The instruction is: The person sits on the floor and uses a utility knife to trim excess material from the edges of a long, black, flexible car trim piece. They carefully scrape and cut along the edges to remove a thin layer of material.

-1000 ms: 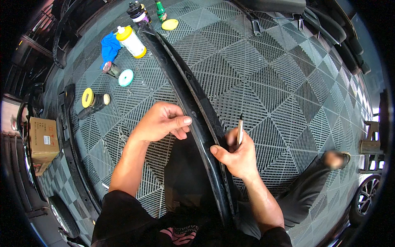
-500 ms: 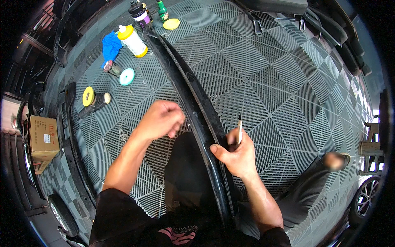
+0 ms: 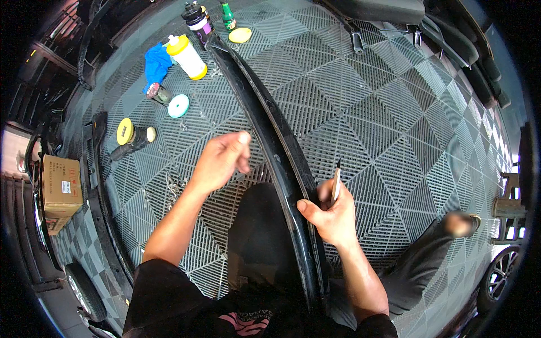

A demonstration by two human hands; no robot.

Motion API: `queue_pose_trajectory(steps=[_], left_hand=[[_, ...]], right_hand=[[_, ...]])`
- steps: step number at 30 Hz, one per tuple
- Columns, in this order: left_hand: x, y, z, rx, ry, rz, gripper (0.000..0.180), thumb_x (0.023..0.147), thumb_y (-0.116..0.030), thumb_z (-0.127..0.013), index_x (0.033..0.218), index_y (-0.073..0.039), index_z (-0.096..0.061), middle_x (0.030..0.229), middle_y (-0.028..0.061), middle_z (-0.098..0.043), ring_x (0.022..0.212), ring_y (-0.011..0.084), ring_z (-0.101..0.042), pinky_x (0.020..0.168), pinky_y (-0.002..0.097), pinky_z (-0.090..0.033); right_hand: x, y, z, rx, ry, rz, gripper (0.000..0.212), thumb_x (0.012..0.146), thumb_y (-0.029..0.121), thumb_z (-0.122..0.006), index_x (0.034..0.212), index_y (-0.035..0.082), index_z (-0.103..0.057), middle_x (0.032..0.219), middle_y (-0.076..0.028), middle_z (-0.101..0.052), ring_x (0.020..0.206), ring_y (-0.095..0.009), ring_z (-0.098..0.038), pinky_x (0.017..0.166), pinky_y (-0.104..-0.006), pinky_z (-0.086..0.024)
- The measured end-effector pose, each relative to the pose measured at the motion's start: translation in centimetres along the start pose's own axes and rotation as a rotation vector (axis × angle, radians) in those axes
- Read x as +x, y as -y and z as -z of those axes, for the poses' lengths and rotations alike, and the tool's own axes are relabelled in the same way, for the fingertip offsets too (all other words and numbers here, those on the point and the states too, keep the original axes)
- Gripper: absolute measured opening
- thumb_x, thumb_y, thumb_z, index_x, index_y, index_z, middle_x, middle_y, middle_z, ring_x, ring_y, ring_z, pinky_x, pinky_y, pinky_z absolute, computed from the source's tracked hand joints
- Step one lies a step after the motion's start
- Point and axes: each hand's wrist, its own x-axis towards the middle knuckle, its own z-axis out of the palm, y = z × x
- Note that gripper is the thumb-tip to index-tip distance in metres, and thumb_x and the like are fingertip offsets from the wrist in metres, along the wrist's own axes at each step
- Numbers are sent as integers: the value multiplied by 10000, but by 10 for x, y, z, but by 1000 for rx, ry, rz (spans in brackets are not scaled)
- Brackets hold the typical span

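A long, glossy black car trim piece [image 3: 263, 141] slants from the far left of centre down to my lap. My right hand [image 3: 333, 217] grips its right edge, thumb on the upper face. That same hand also carries a slim pale tool with a dark pointed tip [image 3: 337, 183], pointing away from me; its exact kind is unclear. To the left of the trim, my left hand [image 3: 221, 163] hovers just off it, thumb and fingers drawn together. Whatever may be pinched there is too small to make out.
On the grey tiled floor [image 3: 389, 141] at left stand a yellow-white bottle [image 3: 189, 59], blue cloth [image 3: 158, 63], turquoise pad [image 3: 178, 106] and polisher [image 3: 132, 138]. A purple-labelled bottle [image 3: 198, 25] touches or nears the trim's far end. Another dark strip [image 3: 104, 208] and cardboard box [image 3: 62, 183] lie left.
My left hand has turned, its thumb now raised, and shifted slightly up. My right hand and the trim sit a little farther right in view, the tool more tilted.
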Motion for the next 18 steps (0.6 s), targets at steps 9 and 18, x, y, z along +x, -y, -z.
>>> queue_pose_trajectory(steps=[9, 18], left_hand=[[8, -31, -3, 208, 165, 164, 305, 967, -253, -688, 835, 21, -663, 739, 56, -686, 652, 114, -659, 591, 258, -546], [3, -38, -8, 422, 86, 119, 210, 954, -151, -658, 831, 19, -659, 681, 42, -653, 602, 115, -641, 555, 265, -524]], right_hand=[[0, 1, -4, -11, -1, 17, 480, 661, 250, -888, 752, 94, -443, 631, 28, -430, 581, -81, -382, 494, -272, -346], [1, -2, -3, -26, 34, 52, 471, 699, 188, -876, 791, 121, -419, 680, 71, -421, 586, -31, -374, 496, -211, -311]])
